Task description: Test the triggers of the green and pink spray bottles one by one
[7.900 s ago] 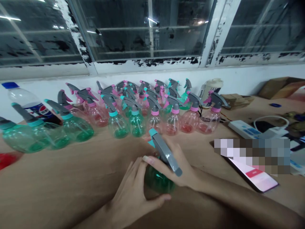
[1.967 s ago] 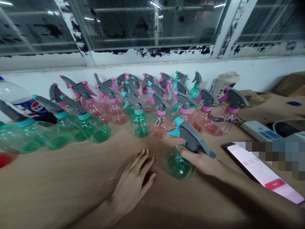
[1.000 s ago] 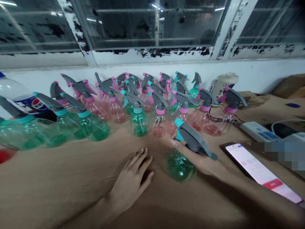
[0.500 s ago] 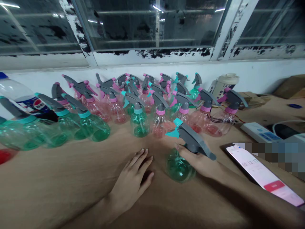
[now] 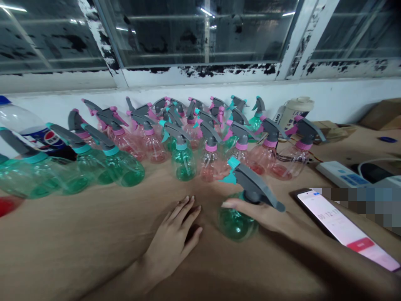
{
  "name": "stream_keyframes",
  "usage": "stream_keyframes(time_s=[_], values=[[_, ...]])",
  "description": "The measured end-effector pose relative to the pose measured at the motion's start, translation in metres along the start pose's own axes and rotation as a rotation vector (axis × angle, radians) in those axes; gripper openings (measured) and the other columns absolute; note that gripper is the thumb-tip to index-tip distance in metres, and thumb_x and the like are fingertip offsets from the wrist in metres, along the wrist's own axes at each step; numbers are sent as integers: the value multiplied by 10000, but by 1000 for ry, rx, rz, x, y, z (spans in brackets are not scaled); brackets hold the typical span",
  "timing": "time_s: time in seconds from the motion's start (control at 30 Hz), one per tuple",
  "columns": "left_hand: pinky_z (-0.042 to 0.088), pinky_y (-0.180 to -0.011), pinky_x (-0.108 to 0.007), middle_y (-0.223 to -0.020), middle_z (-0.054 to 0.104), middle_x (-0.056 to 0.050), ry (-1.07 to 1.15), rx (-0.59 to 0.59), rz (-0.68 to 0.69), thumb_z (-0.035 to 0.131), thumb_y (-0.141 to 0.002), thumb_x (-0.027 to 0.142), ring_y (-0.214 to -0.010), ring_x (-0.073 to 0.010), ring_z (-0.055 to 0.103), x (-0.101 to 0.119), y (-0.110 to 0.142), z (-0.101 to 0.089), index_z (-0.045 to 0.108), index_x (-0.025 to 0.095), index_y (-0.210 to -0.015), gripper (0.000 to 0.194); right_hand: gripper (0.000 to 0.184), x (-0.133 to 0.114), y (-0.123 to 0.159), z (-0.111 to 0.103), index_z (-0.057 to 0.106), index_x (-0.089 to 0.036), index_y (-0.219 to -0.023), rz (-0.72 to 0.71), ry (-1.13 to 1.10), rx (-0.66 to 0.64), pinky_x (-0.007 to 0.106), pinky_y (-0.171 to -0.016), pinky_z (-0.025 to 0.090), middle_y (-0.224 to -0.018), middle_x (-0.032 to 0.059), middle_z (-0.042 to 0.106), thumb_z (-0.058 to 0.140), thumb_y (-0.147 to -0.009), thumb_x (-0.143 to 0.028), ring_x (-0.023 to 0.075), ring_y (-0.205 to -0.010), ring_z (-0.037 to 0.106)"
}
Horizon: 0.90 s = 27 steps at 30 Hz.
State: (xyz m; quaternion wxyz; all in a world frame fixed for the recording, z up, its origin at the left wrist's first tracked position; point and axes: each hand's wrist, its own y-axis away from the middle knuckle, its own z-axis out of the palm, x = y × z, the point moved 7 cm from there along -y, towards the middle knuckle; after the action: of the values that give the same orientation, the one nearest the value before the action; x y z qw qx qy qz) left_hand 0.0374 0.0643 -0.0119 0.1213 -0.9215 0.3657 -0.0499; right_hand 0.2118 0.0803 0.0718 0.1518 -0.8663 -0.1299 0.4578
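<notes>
Head cam (worn), close over tbl (image 5: 78,234), faces fwd/dn twd window (image 5: 194,37).

Totally bare hands (image 5: 167,240) near lower centre, slim tapering fingers (image 5: 186,207), bare forearms (image 5: 332,255) too, visible short-ish nails.

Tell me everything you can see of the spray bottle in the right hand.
The spray bottle has a rounded, see-through green body, apparently plastic, and a grey head with a turquoise nozzle and trigger, pointing left and away. It is roughly upright over the near tabletop; base contact is unclear, as is any liquid. The right hand grips its upper body.
</notes>
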Motion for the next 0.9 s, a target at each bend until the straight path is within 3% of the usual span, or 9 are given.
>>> stream_keyframes(time_s=[0.13,0.27,0.37,0.47,0.6,0.77,0.9], values=[[373,-1006,-449,-1392,405,-116,1,-9,-4,442,-908,333,-1289,-253,352,0,1,0,473,146,-1271,409,156,2,2,2,577,-256,-785,-6,-65,-25,271,-490,486,-622,-38,591,615,-725,-395,135,-502,544],[371,-1008,-451,-1386,412,-119,-1,-10,-1,446,-906,322,-1287,-254,354,1,0,-1,488,138,-1257,399,210,-3,1,2,584,-244,-772,6,-82,-31,275,-611,517,-749,-13,661,592,-757,-453,152,-640,620],[373,-1008,-444,-1385,415,-114,-3,-8,-2,443,-905,321,-1284,-251,360,1,0,-2,493,145,-1252,392,220,-4,0,2,609,-254,-875,6,-39,-33,275,-538,505,-787,-11,664,577,-771,-446,131,-538,565],[377,-1003,-443,-1388,413,-109,2,0,-3,433,-906,318,-1280,-251,367,1,-1,-3,489,157,-1254,387,192,-3,1,1,598,-250,-911,-26,29,2,268,-451,464,-646,-32,594,558,-785,-389,107,-423,443],[377,-999,-451,-1384,416,-118,8,2,-4,432,-907,318,-1279,-255,368,1,0,-3,485,147,-1256,392,160,5,4,3,584,-249,-847,-52,76,46,274,-478,476,-615,-26,554,566,-766,-385,133,-493,502],[375,-1003,-450,-1385,414,-120,-4,-12,-4,443,-904,322,-1279,-252,369,1,0,-2,479,147,-1265,403,262,11,6,6,608,-250,-950,-65,80,109,285,-469,475,-616,-20,576,586,-755,-424,131,-455,503],[374,-1004,-453,-1387,407,-132,-10,-20,3,447,-904,319,-1287,-257,355,2,1,-1,481,132,-1265,407,252,9,6,5,609,-275,-1008,-66,88,105,281,-455,476,-626,-21,609,563,-775,-359,134,-448,522]])
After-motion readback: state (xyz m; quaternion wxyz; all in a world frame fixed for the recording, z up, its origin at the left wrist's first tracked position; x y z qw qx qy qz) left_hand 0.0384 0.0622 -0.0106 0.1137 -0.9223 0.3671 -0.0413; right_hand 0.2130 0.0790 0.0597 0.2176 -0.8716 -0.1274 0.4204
